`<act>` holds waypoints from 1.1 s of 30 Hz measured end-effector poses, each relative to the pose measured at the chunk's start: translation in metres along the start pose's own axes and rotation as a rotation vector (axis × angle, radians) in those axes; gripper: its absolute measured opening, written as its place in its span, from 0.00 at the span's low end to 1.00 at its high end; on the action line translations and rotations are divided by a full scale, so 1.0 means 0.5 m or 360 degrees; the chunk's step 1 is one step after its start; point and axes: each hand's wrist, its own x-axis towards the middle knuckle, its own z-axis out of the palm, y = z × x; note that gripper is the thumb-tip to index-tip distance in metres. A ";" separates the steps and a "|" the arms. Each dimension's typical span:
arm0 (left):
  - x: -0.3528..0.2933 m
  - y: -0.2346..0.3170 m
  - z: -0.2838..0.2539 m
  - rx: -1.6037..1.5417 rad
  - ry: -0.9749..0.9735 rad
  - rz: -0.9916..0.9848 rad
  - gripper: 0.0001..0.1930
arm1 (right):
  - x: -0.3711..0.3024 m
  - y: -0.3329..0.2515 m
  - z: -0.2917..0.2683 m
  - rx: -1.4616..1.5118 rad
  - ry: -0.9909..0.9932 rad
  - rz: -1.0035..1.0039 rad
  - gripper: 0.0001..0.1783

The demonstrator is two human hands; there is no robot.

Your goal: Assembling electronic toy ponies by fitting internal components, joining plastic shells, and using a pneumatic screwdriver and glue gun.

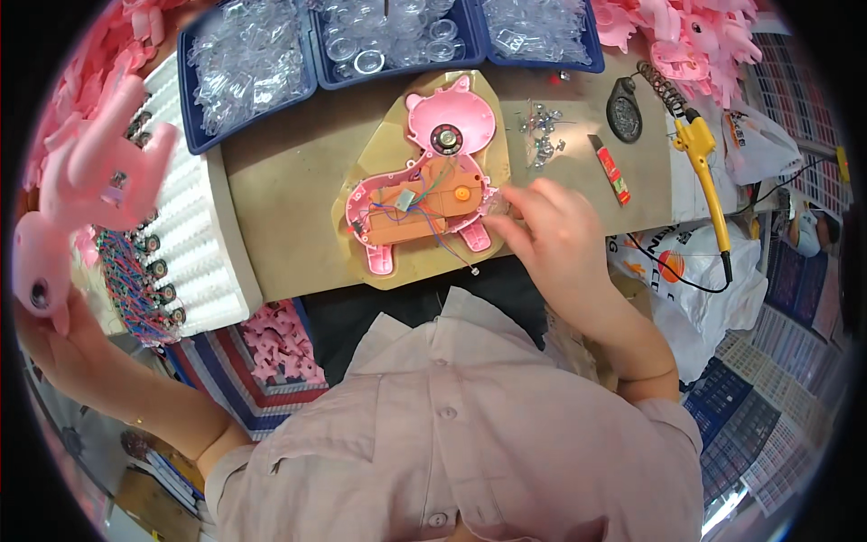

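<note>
A pink toy animal half-shell (456, 117) lies open side up in front of me. Inside its body sits an orange-brown mechanism box (424, 200) with thin wires and a small circuit board (405, 200). A round black speaker (446, 138) sits at the neck. My right hand (560, 230) is at the shell's right edge, thumb and forefinger pinched on a small clear piece (495, 200) whose kind I cannot make out. Off to the left, my left hand (68, 339) grips another pink toy shell (99, 181) by its head, raised, legs pointing up.
Blue bins (312, 63) of clear plastic parts line the back. A white ribbed tray (194, 199) with wired speakers stands left. On the right are loose screws (544, 126), a red cutter knife (610, 170), a yellow soldering iron (700, 149) in a coiled stand, and plastic bags (691, 271).
</note>
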 end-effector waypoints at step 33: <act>-0.166 -0.172 0.327 -0.0798 -0.0190 -0.1187 0.54 | 0.022 -0.018 -0.014 -0.0180 0.0000 -0.1198 0.13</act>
